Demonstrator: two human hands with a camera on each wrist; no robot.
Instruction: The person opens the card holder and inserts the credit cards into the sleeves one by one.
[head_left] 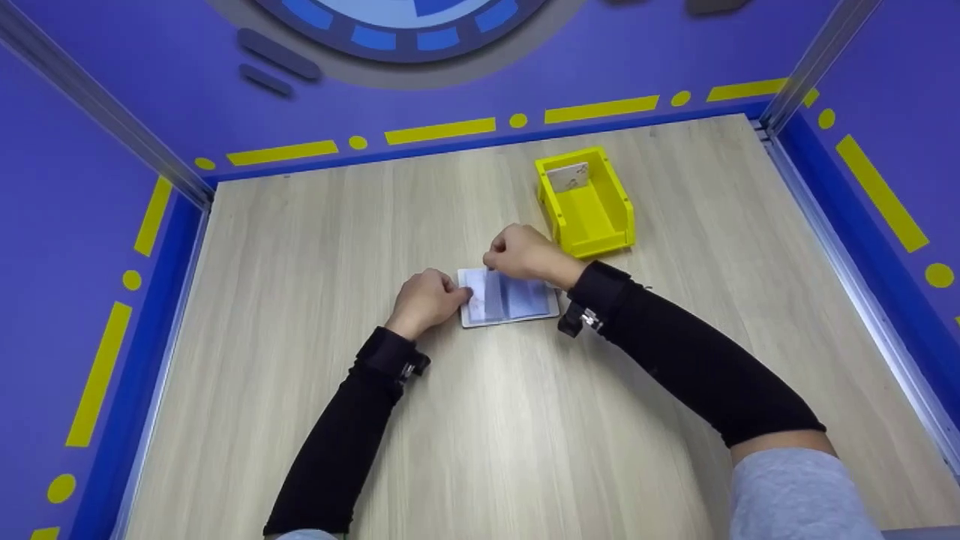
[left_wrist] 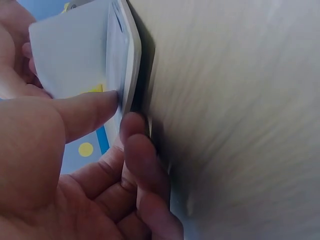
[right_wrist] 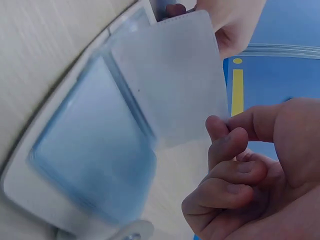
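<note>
A small white booklet with clear plastic sleeves (head_left: 552, 301) lies open on the wooden table. Its left edge is between the thumb and fingers of my left hand (head_left: 427, 298); in the left wrist view the thumb presses on top and the fingertips tuck under the cover (left_wrist: 131, 70). My right hand (head_left: 525, 253) pinches a translucent sleeve page (right_wrist: 170, 80) between thumb and index finger, holding it raised from the booklet. Bluish sleeves (right_wrist: 95, 145) lie flat on the other side. A pale tab with a metal snap (right_wrist: 132, 234) shows at the booklet's edge.
A yellow open-front bin (head_left: 587, 214) stands behind my right hand, with a white patterned card (head_left: 568, 178) leaning inside at its back. Blue panels with yellow marks (head_left: 442, 131) wall the table at the back and both sides.
</note>
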